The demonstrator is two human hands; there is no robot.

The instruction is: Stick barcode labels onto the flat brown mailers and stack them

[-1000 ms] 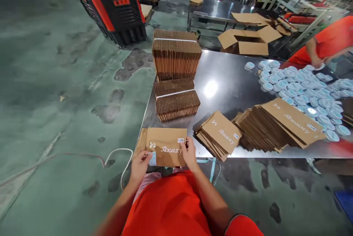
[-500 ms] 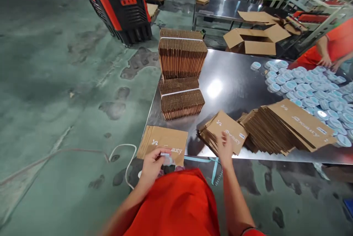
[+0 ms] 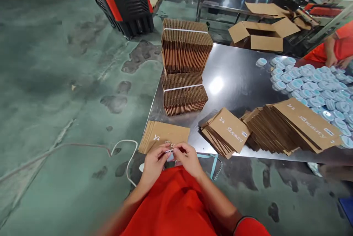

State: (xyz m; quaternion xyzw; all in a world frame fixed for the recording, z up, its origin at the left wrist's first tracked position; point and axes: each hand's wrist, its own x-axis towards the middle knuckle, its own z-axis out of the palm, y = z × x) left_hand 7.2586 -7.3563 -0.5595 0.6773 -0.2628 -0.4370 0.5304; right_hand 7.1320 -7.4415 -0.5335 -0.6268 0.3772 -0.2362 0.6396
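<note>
My left hand (image 3: 154, 161) is pinched on a small pale strip of labels (image 3: 170, 154), close to my body at the table's front edge. My right hand (image 3: 189, 159) meets it from the other side, its thumb and fingertips closed on the same strip. Just beyond both hands lies a fanned stack of flat brown cartons (image 3: 171, 132) with white print, partly covered by my fingers. To the right, another pile of flat cartons (image 3: 230, 127) has a small white label on its top piece.
Two strapped bundles of folded cardboard (image 3: 186, 98) stand at the table's left side. A bigger carton pile (image 3: 306, 124) leans right, before many round white-and-blue containers (image 3: 311, 85). A co-worker's hands (image 3: 332, 60) are behind these. An open carton (image 3: 261, 34) stands beyond the steel table (image 3: 234, 70).
My right hand has left the labelled carton pile and come left to my left hand, where its fingers now close on the label strip. The view has shifted slightly.
</note>
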